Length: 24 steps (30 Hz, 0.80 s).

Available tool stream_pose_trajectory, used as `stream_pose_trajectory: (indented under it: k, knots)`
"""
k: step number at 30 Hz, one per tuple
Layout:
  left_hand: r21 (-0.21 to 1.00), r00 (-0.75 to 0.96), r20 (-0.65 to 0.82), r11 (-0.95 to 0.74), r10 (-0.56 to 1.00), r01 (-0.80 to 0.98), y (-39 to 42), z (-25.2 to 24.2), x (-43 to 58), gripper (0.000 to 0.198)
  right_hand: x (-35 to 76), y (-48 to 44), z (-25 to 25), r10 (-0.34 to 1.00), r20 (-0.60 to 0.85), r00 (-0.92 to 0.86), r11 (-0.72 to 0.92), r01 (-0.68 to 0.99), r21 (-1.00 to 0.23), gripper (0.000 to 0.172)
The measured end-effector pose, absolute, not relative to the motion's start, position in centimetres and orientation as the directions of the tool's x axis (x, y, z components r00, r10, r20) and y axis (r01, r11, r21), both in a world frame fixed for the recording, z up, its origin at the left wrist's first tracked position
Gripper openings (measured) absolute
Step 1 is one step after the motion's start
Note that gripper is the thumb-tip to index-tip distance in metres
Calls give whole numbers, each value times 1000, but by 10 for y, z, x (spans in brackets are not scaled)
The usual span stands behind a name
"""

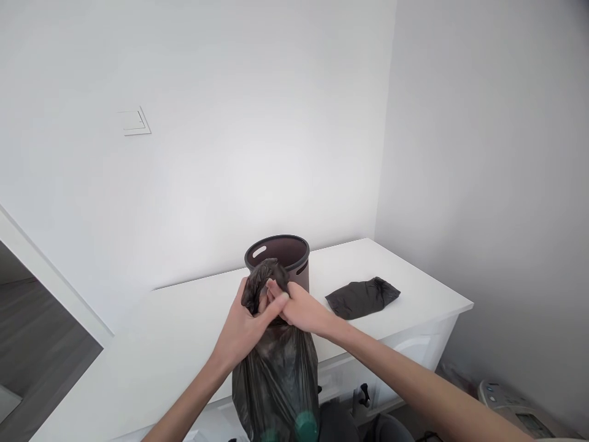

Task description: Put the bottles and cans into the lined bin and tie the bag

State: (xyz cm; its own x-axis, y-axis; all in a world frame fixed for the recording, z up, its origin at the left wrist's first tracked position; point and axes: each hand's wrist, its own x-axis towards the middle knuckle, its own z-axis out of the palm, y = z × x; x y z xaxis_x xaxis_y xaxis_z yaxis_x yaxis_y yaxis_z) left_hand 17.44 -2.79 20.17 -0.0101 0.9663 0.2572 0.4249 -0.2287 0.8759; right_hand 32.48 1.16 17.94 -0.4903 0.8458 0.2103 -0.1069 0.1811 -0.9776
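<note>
At the bunched neck of one dark plastic bag (276, 380), two bare hands meet: the left hand (246, 325) and the right hand (301, 305), one grip each, both pinching the plastic. The left thumb lies across towards the right fingers, and some fingertips are hidden in the folds. The bag hangs below the hands, in front of the near edge of one white counter (197, 325). Through its thin side shows one round green thing (306, 425), with a fainter green patch to its left.

Just behind the hands stands one brown bin (302, 280), upright on the counter, its dark rim showing two hand holes. To the right of the bin, apart from it, lies one flat piece of dark plastic (361, 299), wrinkled at its right end. Below the counter top, three dark handles (364, 395) show, two of them only in part. Beyond are two pale walls meeting at one corner, with one switch (135, 121) on the left wall. At the lower right sits one grey machine (510, 406), cut off by the edge of view.
</note>
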Motion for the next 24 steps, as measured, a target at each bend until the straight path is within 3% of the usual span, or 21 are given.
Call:
stream_pose_trajectory:
  k: [3, 5, 7, 9, 14, 19, 22, 24]
  knots:
    - [891, -17, 217, -191, 976, 413, -32, 205, 180, 40, 327, 9, 174, 783, 386, -488, 457, 30, -889, 17]
    - [936, -75, 152, -119, 986, 330, -33, 203, 181, 33, 330, 7, 172, 763, 393, -513, 487, 58, -871, 15]
    - [978, -127, 82, -55, 989, 203, -31, 199, 181, 40, 334, 4, 172, 757, 354, -549, 424, 0, -906, 16]
    - [994, -124, 33, -19, 992, 112, -28, 193, 179, 54, 337, 2, 169, 751, 320, -578, 281, -159, -946, 23]
    - [987, -52, 100, -93, 994, 128, -26, 185, 175, 58, 335, 4, 150, 848, 302, -436, 33, -524, -851, 41]
    - [951, 159, 130, -169, 979, 260, -34, 185, 174, 52, 324, 10, 141, 930, 118, -347, -72, -488, -870, 46]
    - [933, 130, 79, -120, 988, 338, -35, 185, 173, 52, 323, 3, 146, 898, 80, -434, -121, -417, -901, 42]
    - [912, 77, 98, -120, 992, 392, -34, 184, 174, 48, 325, -8, 151, 847, 133, -514, -49, -326, -944, 37]
